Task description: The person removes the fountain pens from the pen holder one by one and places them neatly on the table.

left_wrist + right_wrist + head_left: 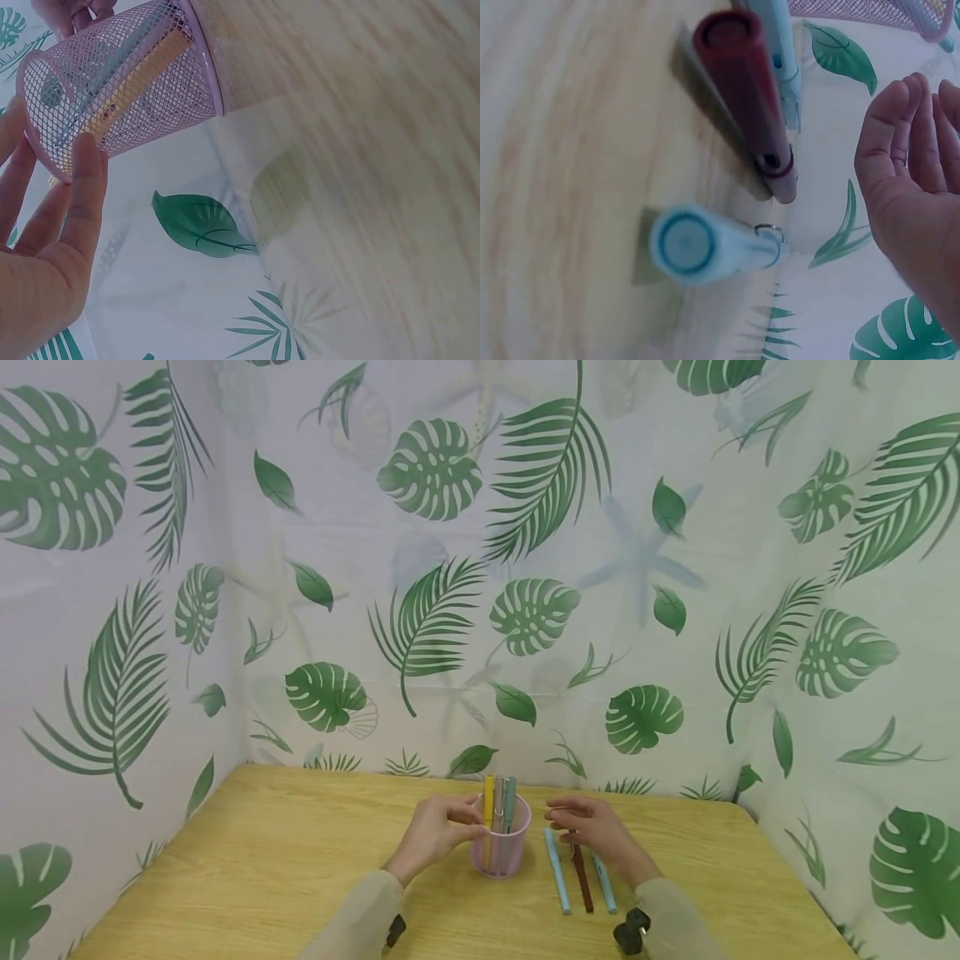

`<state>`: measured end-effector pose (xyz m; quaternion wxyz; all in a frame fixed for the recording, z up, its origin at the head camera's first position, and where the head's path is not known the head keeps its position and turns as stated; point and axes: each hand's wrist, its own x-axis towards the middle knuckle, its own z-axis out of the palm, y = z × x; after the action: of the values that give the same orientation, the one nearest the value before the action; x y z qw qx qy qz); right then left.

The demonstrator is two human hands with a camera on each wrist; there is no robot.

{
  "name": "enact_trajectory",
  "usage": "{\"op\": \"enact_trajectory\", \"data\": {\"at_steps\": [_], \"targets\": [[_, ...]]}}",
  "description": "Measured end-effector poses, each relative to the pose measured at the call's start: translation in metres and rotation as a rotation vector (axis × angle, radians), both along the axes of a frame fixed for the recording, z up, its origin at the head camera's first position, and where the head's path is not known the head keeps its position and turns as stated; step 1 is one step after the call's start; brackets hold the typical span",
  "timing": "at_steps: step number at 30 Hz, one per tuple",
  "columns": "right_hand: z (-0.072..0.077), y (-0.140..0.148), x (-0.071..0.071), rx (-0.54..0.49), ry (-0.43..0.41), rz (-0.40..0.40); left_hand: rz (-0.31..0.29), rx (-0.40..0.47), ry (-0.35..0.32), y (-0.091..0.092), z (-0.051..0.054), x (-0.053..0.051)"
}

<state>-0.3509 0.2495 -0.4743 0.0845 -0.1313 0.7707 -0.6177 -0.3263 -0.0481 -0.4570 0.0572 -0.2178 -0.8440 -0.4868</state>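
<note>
Three slim pens [582,878] on the surface [300,852] beside the pink mesh cup [516,850] look light, stiff and smooth, best pinched mid-barrel by the right fingers [881,142], loosely bent and empty, while the left fingers [88,180] hold the cup's rim.

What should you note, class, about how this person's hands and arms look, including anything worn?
The left hand and right hand are ungloved. The left sleeve and right sleeve are long, plain and beige, reaching the wrists. A small black object shows by the left cuff and a knobbly black one by the right.
</note>
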Motion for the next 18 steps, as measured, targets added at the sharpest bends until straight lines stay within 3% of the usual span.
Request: {"op": "enact_trajectory", "data": {"at_steps": [5, 10, 18], "targets": [[0.006, -0.009, 0.003, 0.002, -0.004, -0.019, -0.005, -0.009, 0.014, 0.0, -0.001, 0.0], [0.011, -0.02, 0.003, 0.008, -0.007, -0.092, -0.012, -0.016, 0.014, -0.001, -0.001, 0.001], [0.02, -0.041, -0.002, -0.066, -0.001, -0.172, -0.008, -0.01, -0.004, 0.0, 0.0, 0.0]]}}
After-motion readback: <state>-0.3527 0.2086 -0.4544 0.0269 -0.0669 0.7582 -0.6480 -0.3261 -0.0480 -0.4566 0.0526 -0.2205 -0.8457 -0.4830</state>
